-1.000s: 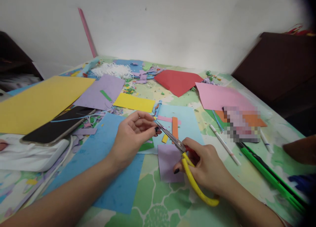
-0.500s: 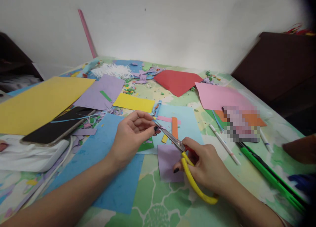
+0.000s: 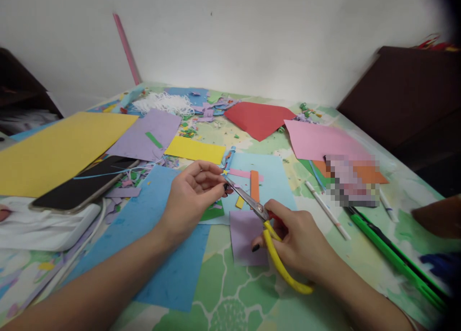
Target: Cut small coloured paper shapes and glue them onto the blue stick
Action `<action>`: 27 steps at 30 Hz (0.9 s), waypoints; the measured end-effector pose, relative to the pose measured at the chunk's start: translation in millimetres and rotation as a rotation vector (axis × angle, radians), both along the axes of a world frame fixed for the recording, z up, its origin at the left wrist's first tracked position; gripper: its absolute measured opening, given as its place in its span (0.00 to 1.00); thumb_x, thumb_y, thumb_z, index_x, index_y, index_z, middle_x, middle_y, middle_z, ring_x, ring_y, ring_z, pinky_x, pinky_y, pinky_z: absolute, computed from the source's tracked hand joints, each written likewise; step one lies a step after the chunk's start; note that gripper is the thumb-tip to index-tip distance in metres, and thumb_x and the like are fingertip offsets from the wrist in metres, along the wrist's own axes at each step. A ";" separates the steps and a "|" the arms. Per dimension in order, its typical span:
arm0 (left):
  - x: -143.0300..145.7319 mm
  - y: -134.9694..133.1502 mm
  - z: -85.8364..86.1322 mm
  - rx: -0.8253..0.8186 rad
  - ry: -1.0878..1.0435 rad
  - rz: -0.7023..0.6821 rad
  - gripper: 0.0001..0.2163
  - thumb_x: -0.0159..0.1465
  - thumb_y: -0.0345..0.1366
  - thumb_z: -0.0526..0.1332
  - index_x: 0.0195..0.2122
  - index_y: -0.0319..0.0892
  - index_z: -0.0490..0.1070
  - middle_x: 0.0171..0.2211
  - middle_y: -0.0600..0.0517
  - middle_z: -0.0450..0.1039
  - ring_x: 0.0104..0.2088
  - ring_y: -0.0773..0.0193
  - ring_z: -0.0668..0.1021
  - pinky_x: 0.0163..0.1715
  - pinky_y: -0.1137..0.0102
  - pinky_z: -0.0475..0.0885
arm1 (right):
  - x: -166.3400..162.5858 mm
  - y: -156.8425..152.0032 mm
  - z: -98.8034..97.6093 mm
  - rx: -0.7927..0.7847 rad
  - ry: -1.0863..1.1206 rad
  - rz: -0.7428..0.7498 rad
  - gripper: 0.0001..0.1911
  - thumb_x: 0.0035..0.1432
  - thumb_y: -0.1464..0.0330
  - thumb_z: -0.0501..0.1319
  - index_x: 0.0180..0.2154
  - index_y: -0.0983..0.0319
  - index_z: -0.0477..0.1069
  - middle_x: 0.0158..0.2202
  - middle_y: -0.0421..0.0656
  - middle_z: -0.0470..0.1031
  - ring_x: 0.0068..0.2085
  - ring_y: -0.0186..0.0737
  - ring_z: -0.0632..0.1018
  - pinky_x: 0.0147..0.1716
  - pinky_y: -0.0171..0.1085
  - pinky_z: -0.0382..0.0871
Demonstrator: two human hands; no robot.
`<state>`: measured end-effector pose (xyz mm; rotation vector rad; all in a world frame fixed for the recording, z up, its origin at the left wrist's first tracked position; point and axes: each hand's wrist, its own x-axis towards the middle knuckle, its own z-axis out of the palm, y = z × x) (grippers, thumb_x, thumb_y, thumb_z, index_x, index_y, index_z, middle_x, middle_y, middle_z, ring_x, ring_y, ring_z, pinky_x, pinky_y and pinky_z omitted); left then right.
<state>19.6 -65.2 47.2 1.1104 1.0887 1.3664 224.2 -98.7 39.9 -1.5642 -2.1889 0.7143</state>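
Observation:
My right hand [image 3: 293, 237] grips a pair of scissors [image 3: 276, 251] with yellow handles. Their metal blades point up and left, the tips reaching my left hand's fingers. Thumb and fingers pinched together, my left hand [image 3: 196, 191] is closed on something too small to make out. Below the hands lie a light blue sheet [image 3: 277, 177], an orange strip [image 3: 255, 187], a pink strip [image 3: 241, 174] and a small yellow piece [image 3: 239, 202]. A purple paper square [image 3: 243, 239] lies partly under the right hand. Beneath my left forearm is a blue sheet [image 3: 176, 273].
On the left are a yellow sheet [image 3: 72, 139], a phone [image 3: 79, 187] and a white tray-like object [image 3: 68, 235]. Red paper [image 3: 259, 119] and white string [image 3: 163, 103] lie at the back. A white marker [image 3: 326, 208] and a green cutter-like tool [image 3: 392, 254] lie right.
The scissors and my right hand have shifted very slightly left, the handle loop a little up. My left hand stays nearly still, fingers pinched.

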 end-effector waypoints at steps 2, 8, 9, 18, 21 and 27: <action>0.0 -0.1 0.1 0.001 0.003 -0.001 0.10 0.51 0.28 0.67 0.33 0.40 0.69 0.25 0.57 0.75 0.27 0.70 0.78 0.29 0.77 0.74 | 0.0 -0.2 -0.3 0.002 -0.010 -0.001 0.11 0.47 0.65 0.63 0.28 0.58 0.60 0.17 0.31 0.55 0.19 0.31 0.59 0.20 0.30 0.49; -0.5 0.9 -1.9 0.004 0.002 0.003 0.10 0.52 0.28 0.67 0.33 0.40 0.69 0.25 0.56 0.75 0.27 0.69 0.78 0.29 0.76 0.74 | 0.7 0.9 0.1 0.027 -0.029 0.009 0.11 0.48 0.64 0.63 0.29 0.59 0.60 0.18 0.31 0.56 0.20 0.31 0.59 0.20 0.30 0.49; -0.8 1.2 -2.3 0.007 0.000 0.002 0.10 0.51 0.28 0.66 0.33 0.40 0.69 0.26 0.56 0.75 0.28 0.69 0.78 0.30 0.75 0.74 | 0.8 1.2 0.1 0.028 -0.032 0.009 0.11 0.48 0.64 0.63 0.29 0.59 0.60 0.18 0.31 0.56 0.19 0.31 0.59 0.20 0.30 0.49; -1.8 2.5 -2.5 0.004 0.022 0.004 0.10 0.51 0.27 0.66 0.34 0.40 0.68 0.26 0.56 0.74 0.28 0.68 0.77 0.29 0.73 0.74 | 1.1 1.2 0.7 0.043 -0.058 0.007 0.10 0.48 0.64 0.62 0.29 0.59 0.61 0.17 0.31 0.56 0.19 0.30 0.59 0.20 0.30 0.49; -1.9 2.8 -1.4 -0.001 0.035 0.005 0.10 0.51 0.27 0.66 0.34 0.40 0.68 0.26 0.55 0.74 0.28 0.68 0.77 0.29 0.73 0.74 | 1.2 1.2 1.0 0.054 -0.070 0.001 0.10 0.48 0.63 0.62 0.29 0.59 0.61 0.17 0.31 0.57 0.18 0.30 0.59 0.20 0.30 0.50; -3.5 4.6 0.7 -0.013 0.053 0.002 0.10 0.51 0.27 0.66 0.33 0.40 0.68 0.25 0.56 0.74 0.27 0.67 0.78 0.28 0.73 0.74 | 2.0 0.8 4.1 0.086 -0.104 -0.017 0.10 0.48 0.63 0.62 0.29 0.59 0.62 0.17 0.33 0.60 0.18 0.32 0.61 0.20 0.31 0.50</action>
